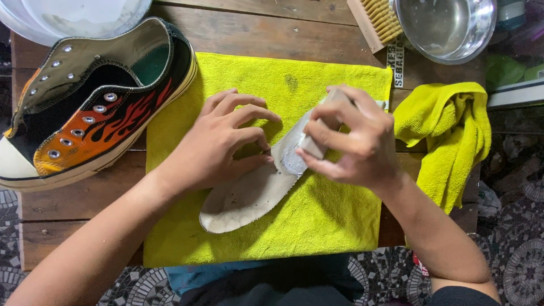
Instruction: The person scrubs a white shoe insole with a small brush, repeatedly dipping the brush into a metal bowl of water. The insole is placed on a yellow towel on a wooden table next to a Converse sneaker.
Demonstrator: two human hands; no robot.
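While the left hand (218, 144) presses flat, fingers spread, on a pale shoe insole (249, 195) lying on a yellow-green microfibre cloth (317, 226) on the wooden counter (73, 209), the right hand (354, 141) closes around a small pale brush (317, 141) held to the insole's wet end. Thin, light and floppy by its look, the insole is best pinned mid-length. A flame-print sneaker (96, 107) rests at left.

One head-worn camera looks steeply down, close over the wooden table (255, 25) and yellow cloth (317, 221).
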